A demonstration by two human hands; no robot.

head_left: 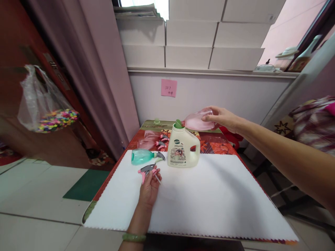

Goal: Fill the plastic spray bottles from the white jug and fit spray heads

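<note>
My right hand [222, 118] grips a pink translucent bottle [196, 122], tipped on its side with its mouth at a green funnel [178, 123] in the neck of a cream jug [182, 147]. The jug stands upright on the white cloth [209, 195]. My left hand [149, 188] rests on the cloth with its fingers closed on a pink and grey spray head [147, 170], whose thin tube trails to the right. A teal spray bottle [143, 156] lies on its side just beyond that hand.
Two more pink spray bottles [153, 139] lie on the patterned tabletop [217, 144] behind the cloth, near a small green cap [156, 121]. A curtain hangs at left, a bag of coloured beads [49, 115] further left. A pink note [169, 88] is on the wall.
</note>
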